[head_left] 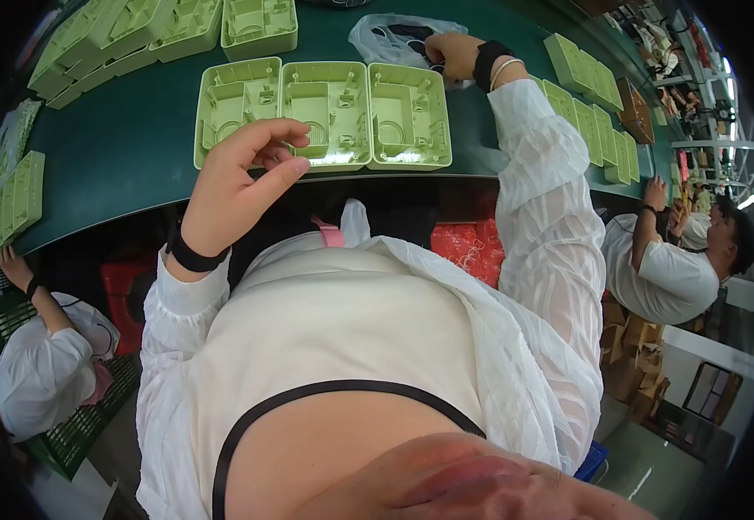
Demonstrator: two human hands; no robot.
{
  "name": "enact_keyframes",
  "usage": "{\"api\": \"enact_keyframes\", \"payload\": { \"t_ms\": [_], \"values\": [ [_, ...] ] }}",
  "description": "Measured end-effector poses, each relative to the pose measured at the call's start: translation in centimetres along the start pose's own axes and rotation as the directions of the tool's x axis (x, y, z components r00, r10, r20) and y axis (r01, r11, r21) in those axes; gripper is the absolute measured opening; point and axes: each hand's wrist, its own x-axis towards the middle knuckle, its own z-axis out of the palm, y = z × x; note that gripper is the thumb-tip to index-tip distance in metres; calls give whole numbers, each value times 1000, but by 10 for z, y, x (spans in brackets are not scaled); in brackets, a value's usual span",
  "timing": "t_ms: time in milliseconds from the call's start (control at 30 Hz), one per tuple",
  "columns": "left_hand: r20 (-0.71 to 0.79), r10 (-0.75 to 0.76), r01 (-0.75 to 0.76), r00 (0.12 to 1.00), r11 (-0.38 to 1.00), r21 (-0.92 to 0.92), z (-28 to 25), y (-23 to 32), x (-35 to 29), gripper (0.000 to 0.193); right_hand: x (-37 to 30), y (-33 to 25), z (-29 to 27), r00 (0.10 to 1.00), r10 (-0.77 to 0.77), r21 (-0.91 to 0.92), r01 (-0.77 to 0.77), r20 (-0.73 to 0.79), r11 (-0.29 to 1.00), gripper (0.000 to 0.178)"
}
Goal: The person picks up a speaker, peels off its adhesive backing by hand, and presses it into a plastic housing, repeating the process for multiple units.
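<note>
1. Currently I see three pale-green casings (326,114) side by side, upper middle of frame, on a dark green table (134,134).
2. Left hand (251,178), left of centre: fingers loosely curled, thumb apart, over the left casing's near edge.
3. Right hand (456,57), upper centre, at a clear plastic bag (366,39); fingertips hidden, grip I cannot tell.
</note>
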Motion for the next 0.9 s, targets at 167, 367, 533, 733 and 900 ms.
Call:
{"api": "enact_keyframes", "payload": {
  "t_ms": [167, 367, 533, 733, 900],
  "values": [
    [15, -14, 15, 1000, 997, -78, 4, -4, -1, 34, -5, 27, 20, 968, -67, 296, 139, -243, 945, 52],
    [40, -37, 48, 999, 940, -339, 4, -10, 9, 35, -9, 59, 28, 800, 205, 607, 234, -564, 760, 37],
    [26, -110, 108, 994, 854, -508, 12, -3, 28, 36, -23, 35, 5, 873, 284, 915, 348, -396, 206, 16],
    [104, -109, 145, 989, 519, -843, 17, -2, 46, 35, -20, 32, -3, 759, 401, 857, 433, -514, 279, 16],
    [118, -160, 166, 980, 329, -930, 23, -1, 62, 31, -30, 25, -15, 751, 348, 715, 228, -561, 661, 20]
  ]
}}
